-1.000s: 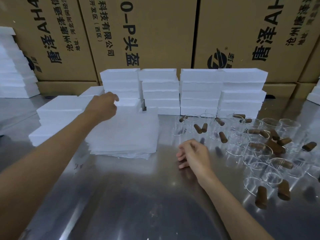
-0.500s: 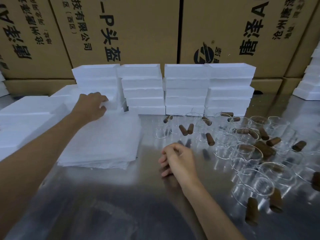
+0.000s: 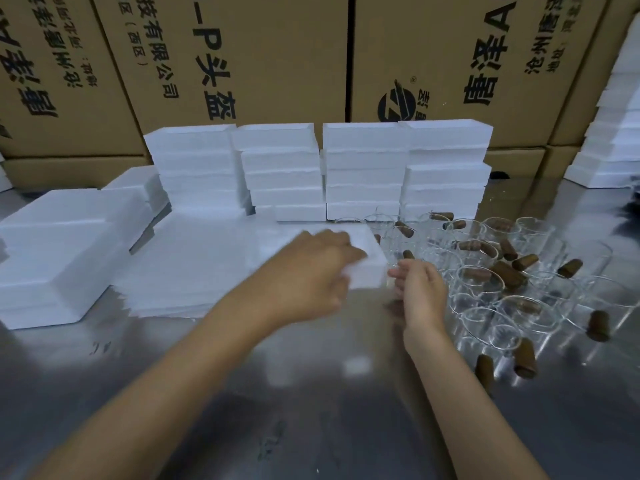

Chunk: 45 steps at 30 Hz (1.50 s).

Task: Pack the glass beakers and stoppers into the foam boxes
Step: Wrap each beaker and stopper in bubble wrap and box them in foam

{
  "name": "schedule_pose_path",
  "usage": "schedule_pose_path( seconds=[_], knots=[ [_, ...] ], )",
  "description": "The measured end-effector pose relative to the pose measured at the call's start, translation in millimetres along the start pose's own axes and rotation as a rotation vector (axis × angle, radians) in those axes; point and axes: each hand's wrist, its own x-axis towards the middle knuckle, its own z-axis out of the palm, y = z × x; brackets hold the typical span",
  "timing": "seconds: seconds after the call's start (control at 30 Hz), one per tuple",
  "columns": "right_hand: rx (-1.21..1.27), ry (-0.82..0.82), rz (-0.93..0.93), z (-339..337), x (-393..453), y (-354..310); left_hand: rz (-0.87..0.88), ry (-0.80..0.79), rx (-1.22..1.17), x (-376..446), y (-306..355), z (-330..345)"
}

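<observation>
Packing looks barely begun. The foam boxes point(image 3: 363, 171) stand stacked at twelve o'clock, none visibly filled. The beakers point(image 3: 491, 292) and brown stoppers point(image 3: 509, 275) lie loose at two to three o'clock. The left hand point(image 3: 311, 271) grips one foam box point(image 3: 367, 258), blurred. The right hand point(image 3: 420, 289), beside it, seems to touch its edge; its grip is unclear.

White foam boxes point(image 3: 363, 174), brown stoppers point(image 3: 507, 276)

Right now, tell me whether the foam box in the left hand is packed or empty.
Cannot tell. The left hand holds the foam box above the table, but motion blur and the hand hide its inside.
</observation>
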Motion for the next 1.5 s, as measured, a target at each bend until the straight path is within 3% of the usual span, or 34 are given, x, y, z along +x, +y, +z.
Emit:
schedule_pose_path(
  seconds=[0.13,0.27,0.33,0.4,0.5,0.63,0.73,0.9,1.1,1.2,1.37,1.5],
  knots=[
    [0.047,0.002,-0.11,-8,-1,-15,-0.041,-0.183,-0.141,-2,25,32],
    [-0.138,-0.049,-0.267,-12,-1,-21,-0.035,-0.227,-0.299,-9,32,42],
    [-0.291,-0.089,-0.334,-10,2,-25,-0.049,-0.127,-0.433,-9,23,32],
    [-0.457,-0.125,-0.385,-6,9,-31,-0.136,0.131,-0.544,-6,1,19],
    [-0.721,-0.187,-0.429,6,24,-40,-0.419,0.435,-0.419,-4,-49,6],
    [-1.11,-0.233,-0.461,33,36,-37,-0.75,0.364,-0.273,-14,-108,18],
    [-1.283,-0.256,-0.475,49,37,-27,-0.803,0.259,-0.359,-20,-126,31],
    [-1.493,-0.231,-0.45,66,40,-26,-0.804,0.303,-0.386,-20,-129,36],
    [-1.321,-0.08,-0.539,56,36,-36,-0.802,0.471,-0.498,-24,-126,27],
    [-1.027,-0.067,-0.551,44,26,-43,-0.805,0.547,-0.618,-27,-122,20],
    [-0.298,-0.354,-0.349,34,-17,-70,-0.718,0.494,-0.672,-25,-105,18],
    [-0.149,-0.64,-0.389,28,-44,-69,-0.671,0.419,-0.698,-22,-92,21]
  ],
)
